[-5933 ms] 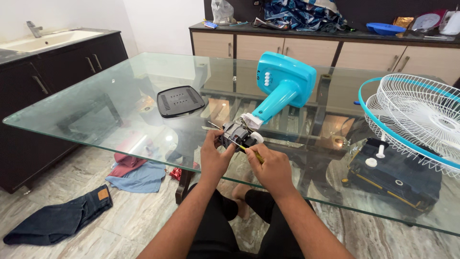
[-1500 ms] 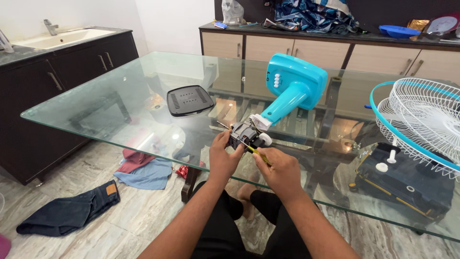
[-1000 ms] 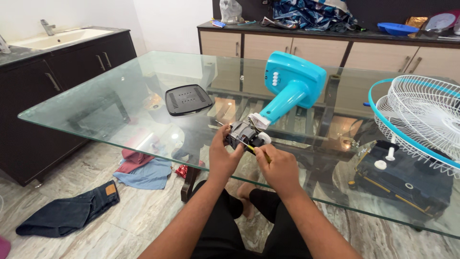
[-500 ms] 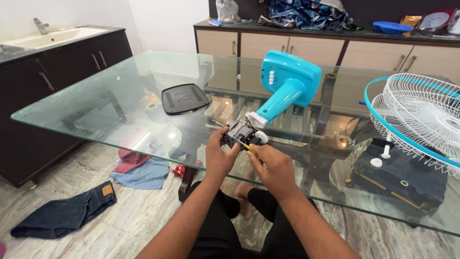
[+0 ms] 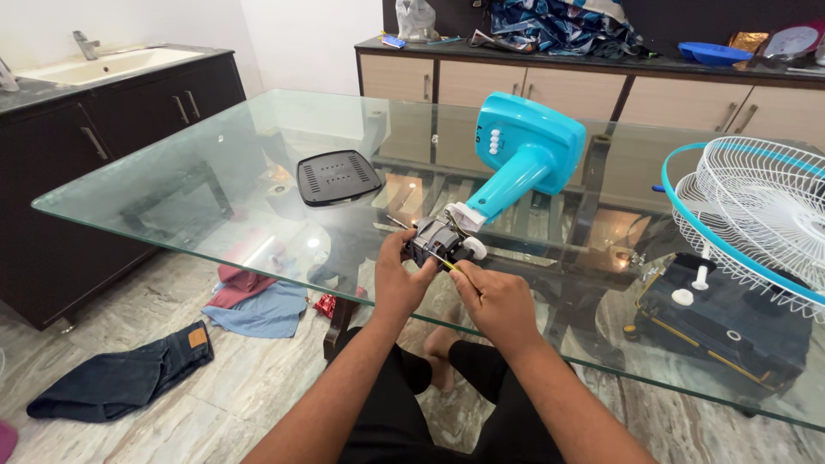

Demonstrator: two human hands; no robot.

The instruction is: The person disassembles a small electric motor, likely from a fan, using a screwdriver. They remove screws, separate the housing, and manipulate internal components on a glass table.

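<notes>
This is a room in a home. A glass-topped bench point(image 5: 215, 172) stands on a marble-patterned tile floor point(image 5: 206, 412). Past its far left corner, dark cabinets point(image 5: 129, 112) carry a white sink point(image 5: 112, 64) with a tap. Behind the far edge runs a wooden sideboard point(image 5: 550, 86) heaped with folded cloth point(image 5: 559, 21), a plastic bag and blue dishes. Jeans point(image 5: 120, 378) and other clothes point(image 5: 258, 301) lie on the floor beneath the near left edge.

We count: one fan motor point(image 5: 438, 242) | one turquoise fan stand point(image 5: 524, 163) | one screwdriver point(image 5: 447, 263) | one black cover plate point(image 5: 338, 177) | one wire fan guard point(image 5: 756, 219) | two hands: left hand point(image 5: 400, 282), right hand point(image 5: 498, 301)
</notes>
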